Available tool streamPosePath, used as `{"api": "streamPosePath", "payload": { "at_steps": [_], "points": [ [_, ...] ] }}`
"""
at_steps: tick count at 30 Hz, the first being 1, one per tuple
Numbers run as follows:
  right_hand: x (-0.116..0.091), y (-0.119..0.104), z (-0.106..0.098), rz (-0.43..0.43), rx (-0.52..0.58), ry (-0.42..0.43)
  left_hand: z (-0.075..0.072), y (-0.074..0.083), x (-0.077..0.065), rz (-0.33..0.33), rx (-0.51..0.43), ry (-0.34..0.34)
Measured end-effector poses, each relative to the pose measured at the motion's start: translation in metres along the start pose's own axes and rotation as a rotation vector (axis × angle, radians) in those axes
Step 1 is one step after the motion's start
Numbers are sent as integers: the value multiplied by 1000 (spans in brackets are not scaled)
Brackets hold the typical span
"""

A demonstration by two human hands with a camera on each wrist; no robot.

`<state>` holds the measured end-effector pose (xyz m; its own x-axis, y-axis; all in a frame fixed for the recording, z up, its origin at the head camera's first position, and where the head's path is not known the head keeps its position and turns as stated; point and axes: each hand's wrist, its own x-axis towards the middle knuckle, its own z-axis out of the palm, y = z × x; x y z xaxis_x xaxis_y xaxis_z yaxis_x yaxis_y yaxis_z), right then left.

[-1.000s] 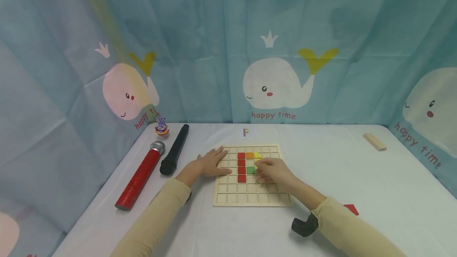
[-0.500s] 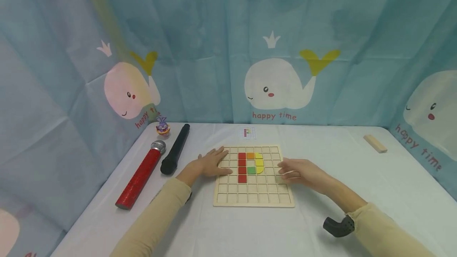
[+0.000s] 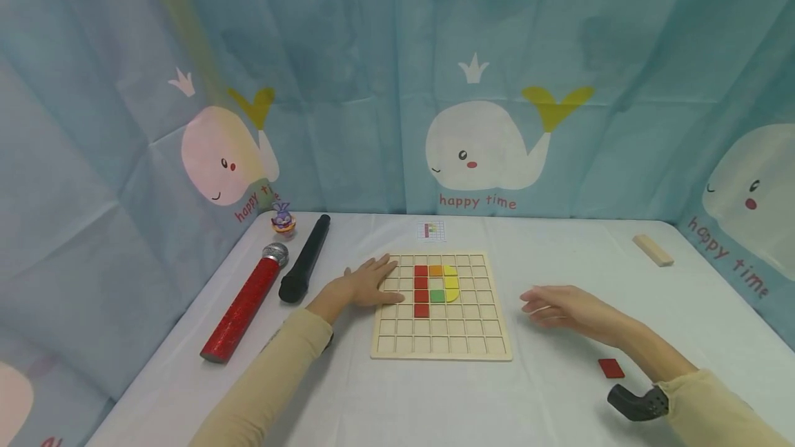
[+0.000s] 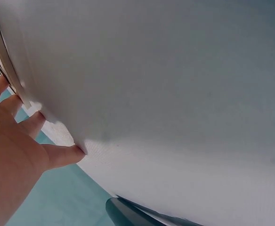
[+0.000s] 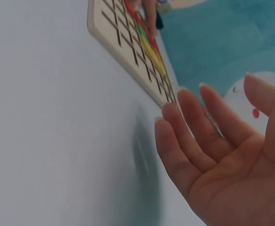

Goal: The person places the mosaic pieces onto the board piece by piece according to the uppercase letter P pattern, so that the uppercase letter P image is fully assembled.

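A wooden grid board (image 3: pixel 441 345) lies on the white table in the head view. Set in its cells are several red square tiles (image 3: pixel 421 296), an orange tile (image 3: pixel 436 270), a green tile (image 3: pixel 437 296) and several yellow tiles (image 3: pixel 451 283), some with a rounded corner. My left hand (image 3: pixel 366 285) rests with spread fingers on the board's left edge. To the right of the board, my right hand (image 3: pixel 562 308) hovers over the table with relaxed fingers and holds nothing; its palm (image 5: pixel 236 165) shows bare in the right wrist view. Below it lies a loose red tile (image 3: pixel 611 368).
A small pattern card (image 3: pixel 431 231) lies behind the board. On the left are a red microphone (image 3: pixel 245 309), a black microphone (image 3: pixel 304 261) and a purple rabbit figurine (image 3: pixel 283 221). A wooden block (image 3: pixel 653 250) lies at the far right. A patterned curtain (image 3: pixel 373 88) hangs behind the table.
My right hand has moved off the board to the right, leaving the yellow tiles in view beside the green one. My left hand stays in place. The loose red tile, covered half a second ago, shows again.
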<state>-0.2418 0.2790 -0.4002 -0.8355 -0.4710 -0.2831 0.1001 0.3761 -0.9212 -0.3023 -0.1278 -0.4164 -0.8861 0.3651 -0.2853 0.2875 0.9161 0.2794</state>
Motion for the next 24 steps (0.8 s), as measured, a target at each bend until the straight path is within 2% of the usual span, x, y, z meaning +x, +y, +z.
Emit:
{"api": "streamPosePath", "payload": {
  "at_steps": [14, 21, 24],
  "points": [
    [-31, 22, -22, -62, -186, -53, -2, 2, -1, -12, -13, -16],
    [-44, 32, -25, -140, -152, -92, -2, 3, -2, -11, -23, -19],
    [-50, 35, -26, -184, -191, -86, -3, 5, -2, -14, -25, -22]
  ]
}}
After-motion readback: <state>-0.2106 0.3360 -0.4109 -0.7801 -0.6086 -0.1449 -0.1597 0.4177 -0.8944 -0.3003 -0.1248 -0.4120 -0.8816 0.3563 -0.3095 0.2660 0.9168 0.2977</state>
